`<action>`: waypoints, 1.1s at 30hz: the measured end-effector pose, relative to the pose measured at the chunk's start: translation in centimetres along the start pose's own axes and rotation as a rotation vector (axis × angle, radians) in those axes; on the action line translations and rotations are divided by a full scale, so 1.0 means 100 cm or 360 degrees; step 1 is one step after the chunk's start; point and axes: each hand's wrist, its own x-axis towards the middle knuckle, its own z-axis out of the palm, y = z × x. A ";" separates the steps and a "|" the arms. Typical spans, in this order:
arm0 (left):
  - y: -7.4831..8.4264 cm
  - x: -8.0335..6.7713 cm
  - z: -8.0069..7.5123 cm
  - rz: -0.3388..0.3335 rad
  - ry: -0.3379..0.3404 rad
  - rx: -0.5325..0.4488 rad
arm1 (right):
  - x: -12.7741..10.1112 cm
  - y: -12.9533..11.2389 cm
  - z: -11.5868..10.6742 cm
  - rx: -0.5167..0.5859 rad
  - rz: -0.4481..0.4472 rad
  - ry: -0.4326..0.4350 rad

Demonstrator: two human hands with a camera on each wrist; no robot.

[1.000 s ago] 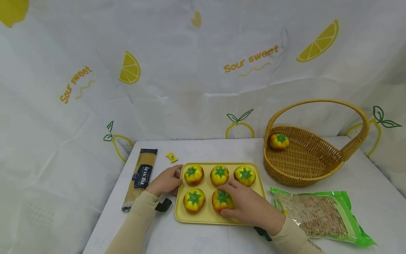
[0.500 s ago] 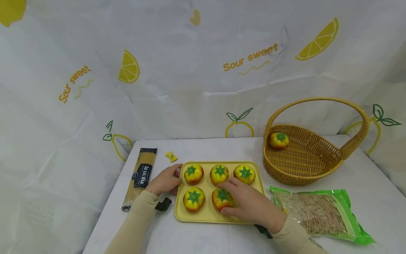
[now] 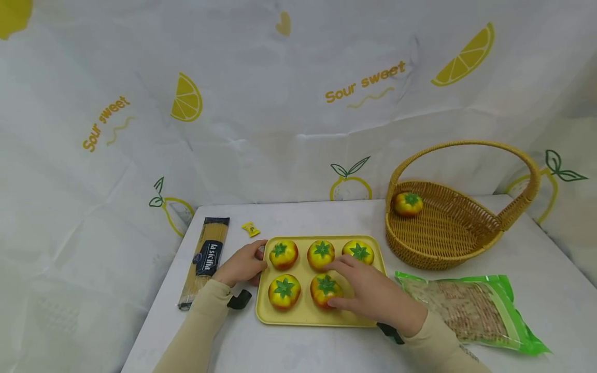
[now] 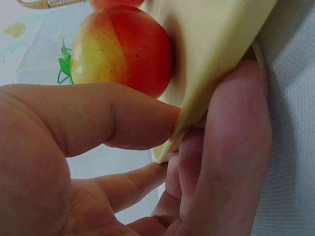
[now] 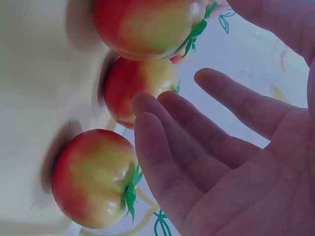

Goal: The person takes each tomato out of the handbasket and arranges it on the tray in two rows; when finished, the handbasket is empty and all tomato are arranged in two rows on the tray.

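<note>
A yellow rectangular tray (image 3: 300, 317) holds several red-and-yellow tomatoes with green star-shaped leaves. At its left edge my left hand (image 3: 241, 265) pinches the rim, thumb above and fingers beneath, as the left wrist view shows on the tray (image 4: 224, 42). My right hand (image 3: 373, 294) hovers over the tray's right half beside the front tomato (image 3: 322, 290), its fingers loosely spread. In the right wrist view a gap shows between these fingers (image 5: 155, 142) and the tomatoes, and the palm holds nothing. Part of the back right tomato (image 3: 358, 250) is hidden by the right hand.
A wicker basket (image 3: 436, 260) with a tall handle stands at the back right, one tomato (image 3: 408, 205) inside. In front of it lies a green-edged clear bag (image 3: 471, 311). A spaghetti packet (image 3: 205, 261) and a small yellow wrapped sweet (image 3: 251, 229) lie on the left.
My right hand has lifted slightly and drawn a little to the right, off the front tomato. The left hand stays on the tray's rim; the head view has shifted slightly.
</note>
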 end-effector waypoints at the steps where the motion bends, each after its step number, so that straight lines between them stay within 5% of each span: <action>1: 0.000 0.000 0.000 -0.0003 0.0002 0.0005 | 0.000 0.000 -0.001 -0.0003 -0.0007 0.0002; 22: 0.005 -0.002 -0.002 -0.0029 -0.0006 -0.0022 | -0.005 0.002 -0.013 -0.0062 -0.0107 0.0092; 33: -0.002 -0.001 0.001 0.0012 -0.0005 -0.0057 | -0.014 0.039 -0.067 -0.0057 0.0024 0.0258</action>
